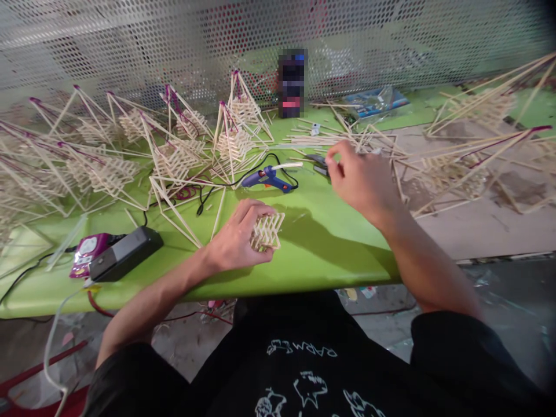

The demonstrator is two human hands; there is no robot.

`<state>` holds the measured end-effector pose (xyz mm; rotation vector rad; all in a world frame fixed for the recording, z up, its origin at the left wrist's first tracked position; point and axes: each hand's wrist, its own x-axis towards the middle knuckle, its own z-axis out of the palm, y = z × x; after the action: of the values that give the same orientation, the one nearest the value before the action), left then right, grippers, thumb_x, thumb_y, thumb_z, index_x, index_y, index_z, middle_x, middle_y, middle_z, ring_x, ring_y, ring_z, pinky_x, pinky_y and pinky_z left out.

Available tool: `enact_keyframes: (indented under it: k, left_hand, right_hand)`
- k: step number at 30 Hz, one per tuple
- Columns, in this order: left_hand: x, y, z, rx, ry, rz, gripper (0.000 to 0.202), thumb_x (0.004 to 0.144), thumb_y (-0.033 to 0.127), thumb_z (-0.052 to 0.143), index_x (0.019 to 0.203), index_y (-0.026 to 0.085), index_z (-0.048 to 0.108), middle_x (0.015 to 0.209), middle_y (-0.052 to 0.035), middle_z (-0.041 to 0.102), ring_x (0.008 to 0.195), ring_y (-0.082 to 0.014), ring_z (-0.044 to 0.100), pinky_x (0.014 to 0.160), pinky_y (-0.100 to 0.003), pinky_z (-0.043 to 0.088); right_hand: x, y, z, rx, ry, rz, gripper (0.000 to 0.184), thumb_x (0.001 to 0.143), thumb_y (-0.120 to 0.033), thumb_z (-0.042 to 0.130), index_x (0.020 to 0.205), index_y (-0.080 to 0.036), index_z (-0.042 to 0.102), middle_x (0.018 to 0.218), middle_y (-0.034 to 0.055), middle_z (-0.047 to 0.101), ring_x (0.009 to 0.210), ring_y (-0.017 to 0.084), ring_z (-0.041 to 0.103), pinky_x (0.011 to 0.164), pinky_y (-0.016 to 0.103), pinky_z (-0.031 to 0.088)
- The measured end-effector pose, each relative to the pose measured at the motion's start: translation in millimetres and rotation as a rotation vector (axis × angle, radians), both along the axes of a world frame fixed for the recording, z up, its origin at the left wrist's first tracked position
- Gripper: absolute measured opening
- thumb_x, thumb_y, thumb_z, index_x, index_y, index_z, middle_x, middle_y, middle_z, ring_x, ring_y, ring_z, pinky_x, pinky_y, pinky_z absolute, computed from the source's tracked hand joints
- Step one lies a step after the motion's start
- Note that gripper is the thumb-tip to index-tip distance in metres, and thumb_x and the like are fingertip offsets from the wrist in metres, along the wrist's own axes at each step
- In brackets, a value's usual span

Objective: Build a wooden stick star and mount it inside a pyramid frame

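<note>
My left hand (237, 240) grips a small lattice block of stacked wooden sticks (267, 230) and rests it on the green table (321, 243). My right hand (358, 179) reaches forward to a pile of loose wooden sticks (347, 139); its fingers are pinched together beside a dark tool (319, 164), and whether they hold a stick I cannot tell. A blue glue gun (269, 178) with a white glue stick lies on the table between the two hands, a little farther away.
Several finished stick frames with purple bindings (174, 156) crowd the left and back of the table; more lie at the right (473, 162). A black box (125, 252) and a pink device (87, 252) sit near the left front edge. A perforated metal screen (174, 46) closes the back.
</note>
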<state>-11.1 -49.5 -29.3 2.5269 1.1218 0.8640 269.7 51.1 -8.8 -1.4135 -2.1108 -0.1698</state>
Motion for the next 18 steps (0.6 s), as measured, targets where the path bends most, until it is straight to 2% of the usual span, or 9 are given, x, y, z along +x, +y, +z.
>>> enact_keyframes:
  k: [2,4,7,9,10,12,13,15,18]
  left_hand:
    - [-1.1,0.9,0.6,0.018,-0.003,0.007,0.067,0.070,0.023,0.076,0.131,0.018,0.049,0.121,-0.0107,0.057,0.114,-0.0276,0.058,0.098,-0.047,0.055]
    - [-1.5,1.8,0.2,0.026,-0.002,0.009,0.066,0.070,0.023,0.077,0.130,0.019,0.050,0.121,-0.0103,0.057,0.114,-0.0275,0.058,0.099,-0.047,0.054]
    - [-0.8,2.9,-1.3,0.027,0.006,0.001,0.066,0.071,0.024,0.077,0.131,0.018,0.050,0.122,-0.0111,0.057,0.116,-0.0283,0.058,0.100,-0.048,0.054]
    - [-0.1,3.5,-2.4,0.022,0.012,-0.004,0.066,0.071,0.025,0.077,0.132,0.019,0.051,0.122,-0.0114,0.057,0.116,-0.0287,0.058,0.100,-0.048,0.054]
    - [0.1,3.9,-2.9,0.019,0.014,-0.006,0.066,0.071,0.025,0.077,0.132,0.019,0.051,0.122,-0.0113,0.057,0.116,-0.0288,0.058,0.100,-0.048,0.054]
    - [0.1,4.8,-4.2,0.018,0.005,-0.005,0.068,0.069,0.024,0.078,0.131,0.020,0.051,0.122,-0.0107,0.057,0.116,-0.0289,0.058,0.101,-0.048,0.054]
    - [-0.1,5.3,-5.0,0.018,-0.006,-0.005,0.069,0.068,0.023,0.079,0.131,0.021,0.051,0.122,-0.0103,0.057,0.116,-0.0290,0.059,0.101,-0.048,0.054]
    - [-0.7,6.3,-6.5,0.013,-0.027,0.000,0.071,0.065,0.022,0.079,0.131,0.022,0.051,0.122,-0.0096,0.057,0.116,-0.0291,0.059,0.100,-0.049,0.054]
    - [-1.6,7.4,-7.8,-0.003,-0.040,0.011,0.072,0.064,0.022,0.078,0.131,0.023,0.050,0.123,-0.0096,0.058,0.116,-0.0294,0.060,0.099,-0.049,0.054]
  right_hand:
    - [-5.4,-6.1,-5.5,-0.109,-0.283,-0.049,0.020,0.097,-0.018,0.047,0.109,-0.015,0.063,0.062,0.0050,0.062,0.061,0.020,0.058,0.062,0.031,0.030]
    - [-12.5,-14.7,-10.6,-0.201,-0.478,-0.056,0.027,0.090,-0.008,0.048,0.112,-0.012,0.062,0.067,0.0100,0.067,0.064,0.023,0.063,0.062,0.031,0.029]
    - [-21.7,-29.9,-12.9,-0.195,-0.563,0.006,0.033,0.085,-0.001,0.046,0.113,-0.010,0.063,0.071,0.0127,0.069,0.066,0.025,0.065,0.062,0.032,0.029]
    - [-26.0,-39.2,-11.4,-0.045,-0.504,0.058,0.031,0.088,-0.004,0.044,0.112,-0.012,0.063,0.080,0.0136,0.070,0.070,0.025,0.065,0.062,0.034,0.032]
    - [-28.0,-43.2,-10.6,0.054,-0.445,0.135,0.029,0.089,-0.006,0.044,0.110,-0.014,0.063,0.084,0.0132,0.071,0.073,0.025,0.065,0.064,0.035,0.036]
    - [-32.6,-49.6,-10.4,0.204,-0.284,0.383,0.021,0.090,-0.012,0.048,0.106,-0.017,0.061,0.095,0.0119,0.072,0.084,0.025,0.066,0.073,0.036,0.044]
    - [-35.3,-52.0,-11.6,0.227,-0.196,0.516,0.019,0.089,-0.014,0.050,0.105,-0.018,0.060,0.100,0.0116,0.072,0.090,0.025,0.067,0.078,0.037,0.048]
    - [-41.1,-55.7,-16.0,0.160,-0.052,0.678,0.019,0.089,-0.016,0.052,0.107,-0.017,0.056,0.104,0.0120,0.072,0.094,0.024,0.068,0.084,0.037,0.051]
    - [-47.3,-59.1,-24.2,-0.051,0.059,0.686,0.019,0.092,-0.018,0.051,0.111,-0.016,0.052,0.096,0.0086,0.071,0.074,0.018,0.066,0.068,0.031,0.051]
